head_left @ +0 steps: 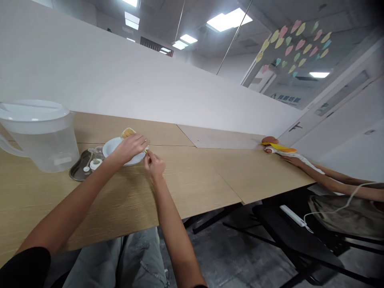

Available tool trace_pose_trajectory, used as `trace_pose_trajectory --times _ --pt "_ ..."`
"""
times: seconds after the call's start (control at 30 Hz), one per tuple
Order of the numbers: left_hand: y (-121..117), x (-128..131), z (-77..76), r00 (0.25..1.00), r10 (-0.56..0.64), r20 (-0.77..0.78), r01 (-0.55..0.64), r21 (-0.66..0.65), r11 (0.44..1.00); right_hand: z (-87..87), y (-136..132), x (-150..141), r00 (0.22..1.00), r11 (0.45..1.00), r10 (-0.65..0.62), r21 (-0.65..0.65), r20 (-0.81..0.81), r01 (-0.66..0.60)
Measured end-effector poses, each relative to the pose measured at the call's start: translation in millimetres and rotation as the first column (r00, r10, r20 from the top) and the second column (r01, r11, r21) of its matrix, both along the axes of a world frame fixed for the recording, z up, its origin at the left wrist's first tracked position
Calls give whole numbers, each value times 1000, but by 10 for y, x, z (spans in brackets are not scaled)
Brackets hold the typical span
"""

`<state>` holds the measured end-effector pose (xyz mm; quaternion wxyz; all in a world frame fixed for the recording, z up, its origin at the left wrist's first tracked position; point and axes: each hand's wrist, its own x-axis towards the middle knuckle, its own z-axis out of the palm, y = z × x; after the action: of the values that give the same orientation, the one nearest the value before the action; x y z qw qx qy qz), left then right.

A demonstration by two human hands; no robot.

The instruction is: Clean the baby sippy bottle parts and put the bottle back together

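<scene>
My left hand [131, 146] hovers over a white bowl [112, 147] on the wooden table [186, 176], fingers curled in a pinch. My right hand [154, 164] sits just right of the bowl, fingers closed. Between the two hands a small yellow-green item [146, 151] shows; both seem to grip it, and I cannot name it. A yellowish packet or food piece [128, 132] rests at the bowl's far rim.
A large clear pitcher with a white lid [39, 134] stands at the left. A metal tray [78, 168] with small items lies beside the bowl. Another person's arms [318, 174] rest at the table's right end near orange-yellow objects [277, 147]. A white partition runs behind.
</scene>
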<state>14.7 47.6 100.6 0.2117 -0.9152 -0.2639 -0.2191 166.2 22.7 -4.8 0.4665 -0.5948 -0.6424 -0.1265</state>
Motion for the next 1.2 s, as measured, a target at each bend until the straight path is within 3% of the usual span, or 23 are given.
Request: trace_pose_trajectory --times 0.1,0.37,0.53,0.8,1.07,1.2 --pt "50 -31 -15 1000 -10 7 10 -10 1000 -29 12 25 1000 1000 7 0 13 -7" --pt "254 -533 156 982 128 137 -119 -77 990 -38 32 99 998 999 -5 -42 59 7" --pt "199 -389 134 991 116 73 -115 -21 993 -61 38 116 998 998 -49 -42 39 51" --pt "70 -40 -3 999 -20 46 21 -27 999 -101 46 84 998 999 -37 -4 41 37" --pt "216 -445 149 972 164 167 -162 -26 986 -99 62 160 998 999 -34 -4 61 34" --pt "309 -575 92 950 191 246 -192 -19 981 -94 90 256 978 983 -176 -64 -113 170"
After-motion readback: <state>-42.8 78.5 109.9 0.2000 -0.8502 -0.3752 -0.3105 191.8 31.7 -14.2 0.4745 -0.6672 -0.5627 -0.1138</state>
